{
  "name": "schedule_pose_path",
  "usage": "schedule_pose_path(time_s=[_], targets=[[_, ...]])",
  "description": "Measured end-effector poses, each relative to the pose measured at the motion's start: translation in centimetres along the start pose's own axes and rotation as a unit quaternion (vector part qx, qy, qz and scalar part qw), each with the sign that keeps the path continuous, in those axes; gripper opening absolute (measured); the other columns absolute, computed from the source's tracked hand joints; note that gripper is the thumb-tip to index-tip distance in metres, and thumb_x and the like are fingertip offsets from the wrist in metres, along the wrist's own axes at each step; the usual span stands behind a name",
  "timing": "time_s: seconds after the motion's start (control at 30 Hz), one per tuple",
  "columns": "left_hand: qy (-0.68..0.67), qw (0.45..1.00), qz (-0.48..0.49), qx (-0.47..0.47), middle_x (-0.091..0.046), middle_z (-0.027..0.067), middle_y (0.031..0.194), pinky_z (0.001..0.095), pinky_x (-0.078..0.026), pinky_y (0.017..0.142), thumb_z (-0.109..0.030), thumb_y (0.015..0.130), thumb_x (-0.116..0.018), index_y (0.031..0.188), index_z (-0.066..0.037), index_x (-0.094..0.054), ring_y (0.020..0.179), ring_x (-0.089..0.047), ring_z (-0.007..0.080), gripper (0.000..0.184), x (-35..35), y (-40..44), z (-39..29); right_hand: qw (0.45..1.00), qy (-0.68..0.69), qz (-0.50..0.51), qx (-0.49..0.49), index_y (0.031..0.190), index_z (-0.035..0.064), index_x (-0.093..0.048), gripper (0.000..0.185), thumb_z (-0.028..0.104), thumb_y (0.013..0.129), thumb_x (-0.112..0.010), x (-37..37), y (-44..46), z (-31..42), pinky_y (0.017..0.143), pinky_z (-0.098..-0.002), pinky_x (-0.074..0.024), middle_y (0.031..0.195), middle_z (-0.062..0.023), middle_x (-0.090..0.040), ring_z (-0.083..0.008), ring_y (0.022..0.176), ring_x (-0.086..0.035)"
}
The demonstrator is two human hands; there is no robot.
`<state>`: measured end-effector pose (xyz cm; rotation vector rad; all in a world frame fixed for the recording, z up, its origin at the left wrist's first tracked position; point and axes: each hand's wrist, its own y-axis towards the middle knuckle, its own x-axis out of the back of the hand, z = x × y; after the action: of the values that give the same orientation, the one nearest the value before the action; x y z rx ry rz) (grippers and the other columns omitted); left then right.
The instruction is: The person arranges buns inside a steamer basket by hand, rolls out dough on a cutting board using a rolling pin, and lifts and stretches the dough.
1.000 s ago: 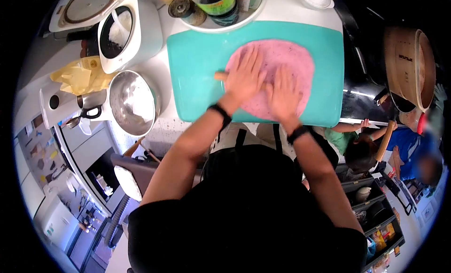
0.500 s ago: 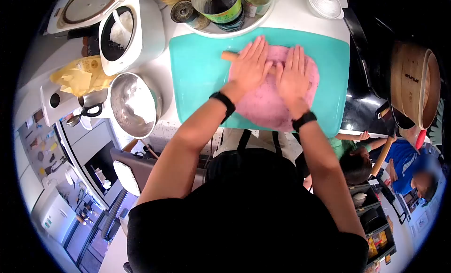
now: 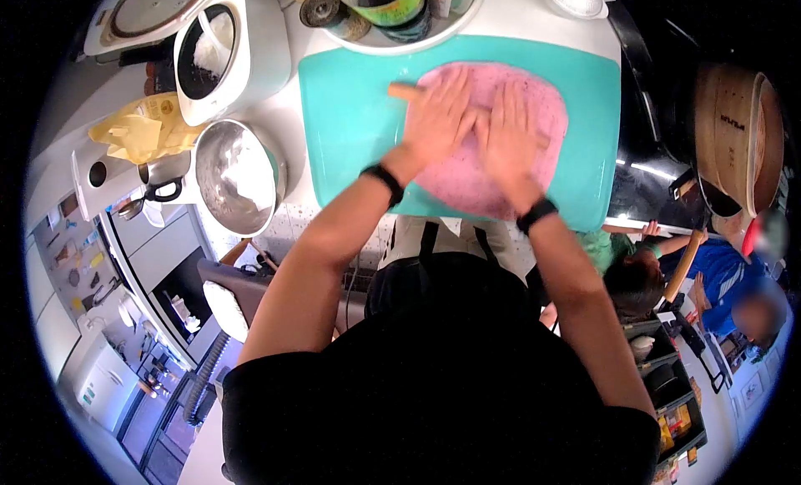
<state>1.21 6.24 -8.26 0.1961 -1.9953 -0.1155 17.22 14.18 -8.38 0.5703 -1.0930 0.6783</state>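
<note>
Both my hands lie flat, fingers stretched out, over a wooden rolling pin on a sheet of pink, dark-speckled dough (image 3: 476,189). My left hand (image 3: 437,122) covers the left part of the rolling pin (image 3: 402,90), whose bare end sticks out beyond the dough. On the pin's right part rests my right hand (image 3: 507,135), with a short end showing beside it. The thumbs come close together in the middle. Under the dough is a turquoise mat (image 3: 346,118). Slight blur softens the fingers.
Left of the mat stand a steel bowl (image 3: 238,180), a yellow bag (image 3: 146,130) and an open cooker (image 3: 250,60) with white contents. Jars on a white tray (image 3: 409,47) border the far side. A wooden steamer (image 3: 724,139) stands right; two people are at lower right.
Both hands have drawn back a little towards me over the dough with the rolling pin, and more of the dough's far edge shows. The whole view has shifted slightly.
</note>
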Motion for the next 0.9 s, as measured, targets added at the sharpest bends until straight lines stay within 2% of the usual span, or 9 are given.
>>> schedule_pose_path(time_s=[0.07, 0.2, 0.27, 0.37, 0.47, 0.5, 0.57, 0.8, 0.9], targets=[[0.061, 0.997, -0.047, 0.022, -0.042, 0.0212, 0.155, 0.0509, -0.026, 0.120, -0.035, 0.102, -0.048, 0.145, 0.005, -0.046, 0.147, -0.036, 0.0340, 0.059, -1.0, 4.6, 1.1, 0.994, -0.105, -0.002, -0.018, 0.149, -0.0068, -0.041, 0.067, 0.038, 0.099, -0.048, 0.7, 5.1, -1.5, 0.123, -0.0535, -0.0174, 0.159, -0.0213, -0.037, -0.0334, 0.151, -0.029], [0.074, 0.996, -0.046, 0.026, -0.047, 0.0199, 0.152, 0.0496, -0.029, 0.119, -0.032, 0.101, -0.050, 0.142, 0.003, -0.051, 0.144, -0.040, 0.0351, 0.054, -0.1, 2.6, -0.3, 0.991, -0.126, -0.022, 0.027, 0.148, -0.0070, -0.041, 0.065, 0.034, 0.098, -0.052, 0.3, 3.0, -0.9, 0.123, -0.0536, -0.0190, 0.158, -0.0215, -0.039, -0.0357, 0.149, -0.031], [-0.034, 0.999, -0.005, 0.015, -0.049, 0.0185, 0.150, 0.0481, -0.032, 0.118, -0.028, 0.100, -0.053, 0.141, 0.003, -0.052, 0.142, -0.042, 0.0355, 0.051, 0.5, -3.4, -1.7, 1.000, 0.011, -0.006, 0.017, 0.149, -0.0038, -0.042, 0.060, 0.029, 0.099, -0.052, -0.4, -3.7, 1.5, 0.123, -0.0522, -0.0201, 0.157, -0.0203, -0.039, -0.0352, 0.149, -0.031], [-0.047, 0.996, 0.072, 0.022, -0.050, 0.0181, 0.149, 0.0492, -0.034, 0.117, -0.027, 0.099, -0.056, 0.142, 0.002, -0.051, 0.142, -0.043, 0.0362, 0.052, 3.2, -6.4, -2.9, 0.998, 0.022, 0.066, 0.008, 0.151, -0.0004, -0.040, 0.059, 0.027, 0.100, -0.052, 1.4, -7.7, 4.0, 0.124, -0.0504, -0.0198, 0.159, -0.0195, -0.037, -0.0349, 0.151, -0.028], [-0.054, 0.983, 0.158, 0.072, -0.049, 0.0163, 0.151, 0.0518, -0.031, 0.117, -0.029, 0.100, -0.054, 0.144, -0.002, -0.052, 0.143, -0.040, 0.0359, 0.051, 4.9, -0.7, -0.9, 0.995, 0.046, 0.032, -0.083, 0.155, 0.0027, -0.035, 0.062, 0.028, 0.100, -0.051, 2.6, -3.1, 2.1, 0.124, -0.0491, -0.0183, 0.161, -0.0193, -0.032, -0.0334, 0.153, -0.023], [-0.055, 0.984, 0.155, 0.069, -0.049, 0.0163, 0.151, 0.0518, -0.031, 0.117, -0.029, 0.100, -0.054, 0.144, -0.002, -0.052, 0.143, -0.040, 0.0359, 0.051, 3.6, 0.6, 0.0, 0.995, 0.042, 0.030, -0.084, 0.155, 0.0027, -0.035, 0.062, 0.028, 0.100, -0.051, 2.8, -1.2, 1.4, 0.124, -0.0491, -0.0183, 0.161, -0.0193, -0.032, -0.0334, 0.153, -0.023], [0.112, 0.990, -0.085, 0.004, -0.047, 0.0158, 0.152, 0.0521, -0.028, 0.119, -0.030, 0.100, -0.052, 0.144, -0.007, -0.053, 0.143, -0.039, 0.0352, 0.050, 1.3, 2.2, 1.1, 0.995, -0.079, -0.047, -0.029, 0.156, 0.0040, -0.032, 0.062, 0.028, 0.101, -0.049, 2.4, 1.6, 0.2, 0.124, -0.0488, -0.0185, 0.162, -0.0187, -0.030, -0.0329, 0.152, -0.024], [0.099, 0.995, -0.017, -0.021, -0.044, 0.0191, 0.154, 0.0526, -0.023, 0.122, -0.032, 0.101, -0.051, 0.145, -0.003, -0.050, 0.146, -0.035, 0.0367, 0.052, 1.3, -6.2, -1.9, 0.995, -0.097, 0.007, -0.032, 0.156, 0.0038, -0.033, 0.062, 0.033, 0.102, -0.046, 0.0, -7.4, 3.8, 0.123, -0.0483, -0.0207, 0.161, -0.0160, -0.034, -0.0322, 0.150, -0.029], [0.010, 0.999, 0.031, -0.007, -0.042, 0.0237, 0.154, 0.0523, -0.026, 0.121, -0.030, 0.101, -0.052, 0.143, 0.000, -0.050, 0.146, -0.036, 0.0384, 0.052, 1.5, -11.7, -3.4, 0.997, -0.035, 0.056, -0.036, 0.156, 0.0035, -0.032, 0.063, 0.034, 0.103, -0.045, 0.6, -12.6, 6.7, 0.123, -0.0485, -0.0218, 0.161, -0.0148, -0.034, -0.0319, 0.150, -0.029]])
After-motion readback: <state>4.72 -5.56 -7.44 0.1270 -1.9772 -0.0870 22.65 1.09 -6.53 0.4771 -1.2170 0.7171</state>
